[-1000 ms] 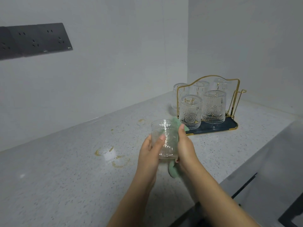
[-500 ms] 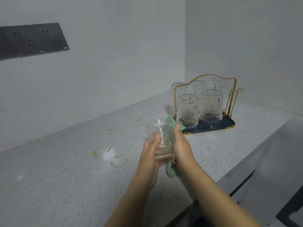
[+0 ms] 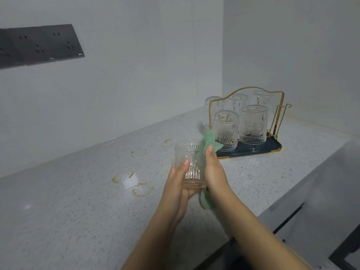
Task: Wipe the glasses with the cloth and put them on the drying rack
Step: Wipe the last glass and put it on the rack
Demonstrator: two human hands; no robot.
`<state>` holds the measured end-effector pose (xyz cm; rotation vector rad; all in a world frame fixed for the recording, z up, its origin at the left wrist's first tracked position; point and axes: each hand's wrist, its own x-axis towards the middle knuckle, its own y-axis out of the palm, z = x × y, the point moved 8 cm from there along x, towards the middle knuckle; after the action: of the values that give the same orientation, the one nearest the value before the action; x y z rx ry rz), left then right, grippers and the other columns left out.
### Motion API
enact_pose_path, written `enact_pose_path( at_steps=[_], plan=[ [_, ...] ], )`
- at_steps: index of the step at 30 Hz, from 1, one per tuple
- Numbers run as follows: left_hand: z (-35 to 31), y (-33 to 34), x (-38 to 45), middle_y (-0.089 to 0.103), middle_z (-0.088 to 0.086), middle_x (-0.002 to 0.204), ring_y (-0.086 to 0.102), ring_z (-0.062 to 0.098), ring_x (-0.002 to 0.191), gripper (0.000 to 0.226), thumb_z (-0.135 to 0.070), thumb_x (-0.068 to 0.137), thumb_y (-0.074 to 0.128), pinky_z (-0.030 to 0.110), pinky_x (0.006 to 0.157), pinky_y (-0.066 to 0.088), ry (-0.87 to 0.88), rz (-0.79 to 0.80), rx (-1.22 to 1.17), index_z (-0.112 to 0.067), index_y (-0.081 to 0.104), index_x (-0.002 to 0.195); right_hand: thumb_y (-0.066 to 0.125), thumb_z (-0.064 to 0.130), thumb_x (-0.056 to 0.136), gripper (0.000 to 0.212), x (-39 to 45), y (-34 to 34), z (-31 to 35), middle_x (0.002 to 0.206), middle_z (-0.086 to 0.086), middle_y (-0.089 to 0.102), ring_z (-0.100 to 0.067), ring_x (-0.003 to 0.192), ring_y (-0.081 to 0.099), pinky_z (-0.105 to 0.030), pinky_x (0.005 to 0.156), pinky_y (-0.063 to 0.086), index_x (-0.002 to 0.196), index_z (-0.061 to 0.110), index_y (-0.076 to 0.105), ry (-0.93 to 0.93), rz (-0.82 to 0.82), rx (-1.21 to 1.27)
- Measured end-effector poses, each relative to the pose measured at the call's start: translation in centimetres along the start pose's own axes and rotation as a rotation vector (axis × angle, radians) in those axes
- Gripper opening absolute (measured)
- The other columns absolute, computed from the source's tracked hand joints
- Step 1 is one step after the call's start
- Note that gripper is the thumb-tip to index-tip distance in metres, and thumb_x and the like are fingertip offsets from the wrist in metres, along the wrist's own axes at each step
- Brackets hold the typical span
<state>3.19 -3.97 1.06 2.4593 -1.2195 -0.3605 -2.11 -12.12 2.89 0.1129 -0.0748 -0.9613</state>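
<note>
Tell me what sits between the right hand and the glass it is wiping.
The green cloth lies between the right hand and the glass, pressed against its side. The head view shows it sticking out above and below the hand.

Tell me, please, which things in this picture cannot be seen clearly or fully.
- Cloth, head view: mostly hidden behind the right hand and the glass.
- Left hand fingers: hidden behind the glass.
- Rear glasses on the drying rack: blurred through the front ones.
- Wall sockets: cut off by the left edge.
</note>
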Motion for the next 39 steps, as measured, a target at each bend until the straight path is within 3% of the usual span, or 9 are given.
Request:
enact_pose_path(
  at_steps=[7,12,16,18,23,27,31,34,39],
  plan=[
    [-2.2,-0.6,-0.3,0.048,-0.015,0.139,0.056,0.004,0.119,0.069,-0.051,0.086,0.059,0.026,0.098,0.048,0.162,-0.147,0.338,-0.028,0.039,0.148,0.019,0.05,0.093,0.058,-3.5,1.5,0.8,0.149,0.011,0.029,0.002,0.133,0.024,-0.02,0.109,0.019,0.146,0.027,0.02,-0.161,0.068,-0.104],
    [-1.4,0.2,-0.3,0.071,0.008,0.119,0.069,0.024,0.108,0.054,-0.042,0.083,0.06,0.043,0.093,0.055,0.073,0.017,0.176,-0.016,0.058,0.131,0.021,0.045,0.096,0.051,-2.6,1.4,2.1,0.15,0.011,0.026,0.001,0.137,0.021,-0.017,0.113,0.016,0.144,0.028,0.021,-0.369,0.041,-0.181],
    [-0.1,0.2,-0.4,0.073,0.016,0.104,0.071,0.029,0.082,0.059,-0.045,0.082,0.058,0.045,0.079,0.056,-0.198,0.122,0.053,-0.008,0.059,0.127,0.029,0.055,0.09,0.056,-0.2,-1.3,4.2,0.083,-0.008,0.063,-0.014,0.077,0.056,-0.036,0.073,0.047,0.085,0.008,0.06,-0.383,-0.04,-0.258],
    [0.2,0.3,-0.5,0.072,0.02,0.098,0.069,0.031,0.074,0.056,-0.046,0.082,0.058,0.039,0.07,0.058,-0.295,0.169,0.037,-0.005,0.063,0.12,0.035,0.054,0.09,0.062,0.0,-1.9,5.1,0.052,-0.009,0.044,-0.017,0.05,0.041,-0.038,0.05,0.036,0.057,0.003,0.045,-0.479,-0.043,-0.394],
    [0.2,-0.3,0.5,0.067,0.015,0.107,0.068,0.026,0.078,0.061,-0.041,0.076,0.071,0.032,0.057,0.056,-0.131,-0.02,0.012,-0.007,0.055,0.124,0.037,0.044,0.096,0.055,0.3,-3.6,5.7,0.042,0.002,0.035,-0.013,0.041,0.036,-0.03,0.046,0.026,0.048,0.017,0.032,-0.415,-0.231,-0.564],
    [-0.4,-1.6,0.5,0.067,0.01,0.101,0.069,0.02,0.072,0.061,-0.055,0.075,0.072,0.03,0.05,0.049,0.008,-0.154,0.235,-0.017,0.051,0.119,0.035,0.055,0.091,0.055,-0.5,-1.3,3.9,0.063,-0.004,0.066,-0.003,0.044,0.057,-0.024,0.053,0.044,0.064,0.015,0.059,-0.037,0.271,-0.362],
    [-0.5,-1.9,0.3,0.064,0.013,0.079,0.057,0.021,0.051,0.061,-0.056,0.087,0.059,0.024,0.039,0.039,-0.088,-0.079,0.246,-0.004,0.059,0.119,0.05,0.057,0.076,0.072,-2.8,1.3,1.9,0.12,-0.02,0.062,-0.027,0.109,0.062,-0.036,0.099,0.046,0.119,0.0,0.057,0.322,0.767,0.012],
    [-0.2,-1.0,0.1,0.064,0.013,0.067,0.056,0.02,0.044,0.05,-0.052,0.09,0.052,0.022,0.036,0.037,-0.159,-0.001,0.207,-0.006,0.071,0.098,0.047,0.075,0.067,0.086,-3.6,1.6,2.0,0.111,-0.012,0.067,-0.014,0.101,0.065,-0.025,0.094,0.048,0.112,0.003,0.061,0.126,0.937,-0.386],
    [-0.1,-0.3,0.2,0.067,0.03,0.103,0.059,0.04,0.093,0.052,-0.058,0.081,0.06,0.036,0.07,0.04,-0.258,0.084,0.209,-0.011,0.079,0.09,0.028,0.068,0.077,0.071,-5.5,2.6,4.3,0.076,0.02,0.058,0.01,0.07,0.056,-0.005,0.063,0.043,0.101,0.01,0.063,-0.37,0.969,-0.777]
  ],
)
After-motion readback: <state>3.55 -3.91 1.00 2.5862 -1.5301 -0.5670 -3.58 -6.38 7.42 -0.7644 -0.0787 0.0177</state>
